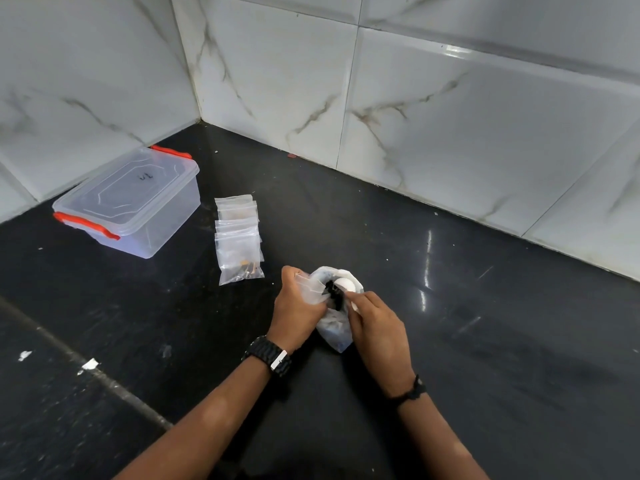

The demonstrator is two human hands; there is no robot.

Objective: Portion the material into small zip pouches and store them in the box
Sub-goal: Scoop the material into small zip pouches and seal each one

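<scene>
My left hand [298, 303] pinched a small zip pouch [310, 289]; my right hand [372, 320] gripped a white spoon [346, 285] of dark material over the supply bag [337, 332]. Filled pouches [239, 240] lay at 11 o'clock, and beyond them stood the closed box [130, 202], well apart on the black counter [485, 306].

Open black countertop [485, 341] lies right of and before the hands; the lidded box [128, 199] stands at far left against the tiled wall [450, 116]; a row of zip pouches [239, 237] lies between box and hands, narrowing that passage.
</scene>
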